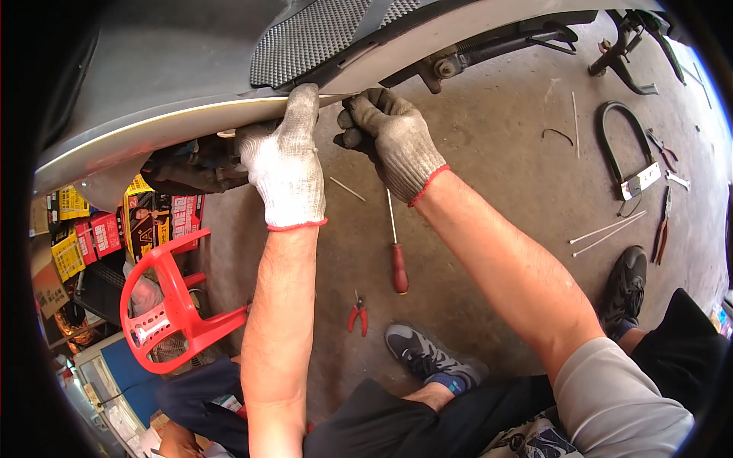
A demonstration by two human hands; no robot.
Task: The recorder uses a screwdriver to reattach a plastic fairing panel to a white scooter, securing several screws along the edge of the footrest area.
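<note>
A scooter's body with a light-coloured lower side panel (191, 122) and a textured black footboard mat (305, 47) spans the top. My left hand (286, 156), in a grey-white knit glove with a red cuff, grips the panel's edge. Its thumb lies over the top and its fingers go underneath, partly hidden. Just right of it, my right hand (393, 133), gloved alike, is closed at the same edge below the mat. Something thin and dark shows at its fingertips, too small to name. Under the right hand, a red-handled screwdriver (399, 269) lies on the floor.
Red-handled cutters (358, 314) lie near my shoe (431, 355). Rightward are a black U-lock (607, 137), pliers (663, 229), a wrench (678, 181) and white cable ties (607, 233). A red plastic chair (172, 294), printed boxes (156, 217) and another person's hand (179, 443) are left.
</note>
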